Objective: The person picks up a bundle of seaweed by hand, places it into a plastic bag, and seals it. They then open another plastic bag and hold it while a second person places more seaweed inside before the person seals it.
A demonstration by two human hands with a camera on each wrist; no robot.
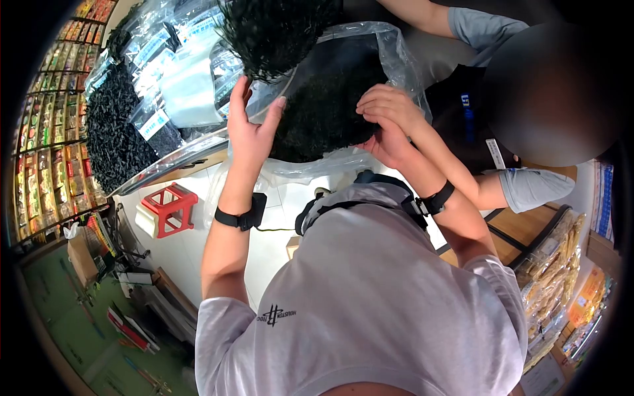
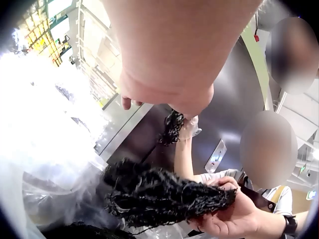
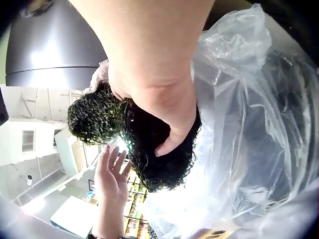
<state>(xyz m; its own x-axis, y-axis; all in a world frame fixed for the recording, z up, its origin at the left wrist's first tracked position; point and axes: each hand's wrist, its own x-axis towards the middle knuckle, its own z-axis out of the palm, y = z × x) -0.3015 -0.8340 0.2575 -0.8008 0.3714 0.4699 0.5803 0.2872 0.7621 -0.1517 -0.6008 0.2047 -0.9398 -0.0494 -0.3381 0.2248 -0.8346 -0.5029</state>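
My right hand [image 1: 386, 142] grips the edge of a dark, stringy clump of dried seaweed [image 1: 317, 119]; in the right wrist view its thumb lies on the clump's strands. A clear plastic bag [image 1: 403, 59] surrounds that clump in the head view. My left hand [image 1: 254, 129] is held up with thumb and fingers spread, holding nothing, just below a second seaweed clump [image 1: 274, 39]. In the right wrist view that second clump [image 3: 94, 117] hangs beside the first, with another person's gloved hand [image 3: 99, 74] at it.
Another person's hand [image 1: 389, 105] overlaps my right hand from the far side. At left a display holds loose dark shreds [image 1: 119, 129] and clear packets [image 1: 188, 86]. A red stool [image 1: 168, 208] stands on the floor; packed shelves [image 1: 56, 145] line the left side.
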